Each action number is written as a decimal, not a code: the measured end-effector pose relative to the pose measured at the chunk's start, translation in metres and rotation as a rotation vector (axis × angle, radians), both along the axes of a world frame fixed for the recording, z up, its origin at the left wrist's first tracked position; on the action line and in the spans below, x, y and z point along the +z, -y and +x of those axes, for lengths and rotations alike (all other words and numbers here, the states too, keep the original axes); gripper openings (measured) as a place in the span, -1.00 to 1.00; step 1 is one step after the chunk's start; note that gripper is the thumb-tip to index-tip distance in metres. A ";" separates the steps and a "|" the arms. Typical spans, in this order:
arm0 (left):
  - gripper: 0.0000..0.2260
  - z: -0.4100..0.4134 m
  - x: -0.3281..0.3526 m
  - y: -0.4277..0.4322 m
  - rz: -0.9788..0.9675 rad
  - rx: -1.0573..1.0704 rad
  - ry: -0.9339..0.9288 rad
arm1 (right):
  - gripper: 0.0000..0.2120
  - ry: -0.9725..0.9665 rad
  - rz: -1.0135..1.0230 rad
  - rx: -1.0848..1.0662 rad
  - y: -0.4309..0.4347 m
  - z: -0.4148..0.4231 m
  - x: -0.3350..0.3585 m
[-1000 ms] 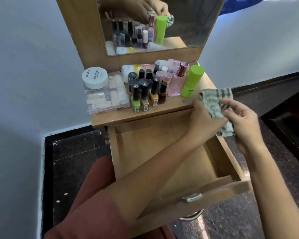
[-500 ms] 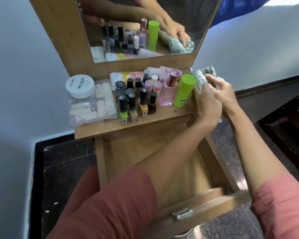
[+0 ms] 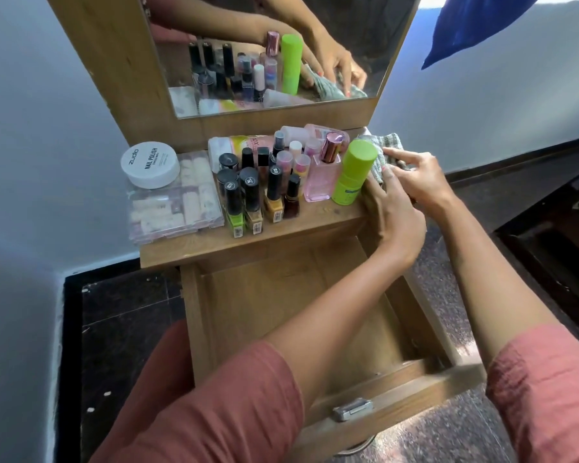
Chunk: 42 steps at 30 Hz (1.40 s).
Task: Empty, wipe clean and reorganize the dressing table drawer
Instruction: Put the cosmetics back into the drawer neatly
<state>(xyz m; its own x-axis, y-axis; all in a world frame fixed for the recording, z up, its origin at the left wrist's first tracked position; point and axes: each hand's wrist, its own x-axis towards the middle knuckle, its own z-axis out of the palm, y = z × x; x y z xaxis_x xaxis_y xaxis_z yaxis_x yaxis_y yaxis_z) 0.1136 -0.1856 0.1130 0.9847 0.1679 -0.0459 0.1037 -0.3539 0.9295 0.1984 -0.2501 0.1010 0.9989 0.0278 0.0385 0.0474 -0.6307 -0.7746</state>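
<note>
Head view shows the cloth at the worktop's right rear corner. My right hand presses it with straight fingers. The left hand touches its near edge, but I cannot tell its grip. The drawer stands open and emptied below. I judge a left-hand nudge could topple the green bottle just beside it.

We have soft daylight from the upper right, where the patch beside the blue cloth is blown out to white. It dapples the floor at lower right and washes over the right end of the drawer front, which looks smeared. The drawer's inside sits in even shade, and the wall at left is dim and bluish. Straight edges bow toward the borders; the print on the white lid reads clearly.
</note>
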 end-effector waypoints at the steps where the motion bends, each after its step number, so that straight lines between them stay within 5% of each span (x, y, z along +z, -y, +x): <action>1: -0.43 -0.003 -0.001 -0.001 0.003 -0.022 0.002 | -0.67 0.006 0.001 0.006 0.001 -0.001 -0.001; 8: -0.42 -0.025 -0.017 -0.003 0.196 -0.111 0.101 | -0.77 0.120 -0.027 -0.115 0.003 -0.026 0.003; 15: -0.53 -0.069 -0.021 -0.027 0.091 -0.152 0.195 | -0.80 0.227 0.011 -0.205 -0.003 -0.074 0.008; 29: -0.70 -0.159 -0.030 -0.149 0.101 0.190 0.275 | -0.85 0.009 0.385 -0.112 -0.114 -0.188 -0.004; 37: -0.78 -0.154 -0.011 -0.236 -0.105 0.476 0.334 | -0.87 0.040 0.351 0.007 -0.192 -0.205 0.004; 42: -0.75 -0.121 -0.002 -0.282 -0.187 0.582 0.188 | -0.79 -0.065 0.419 -0.060 -0.229 -0.202 0.006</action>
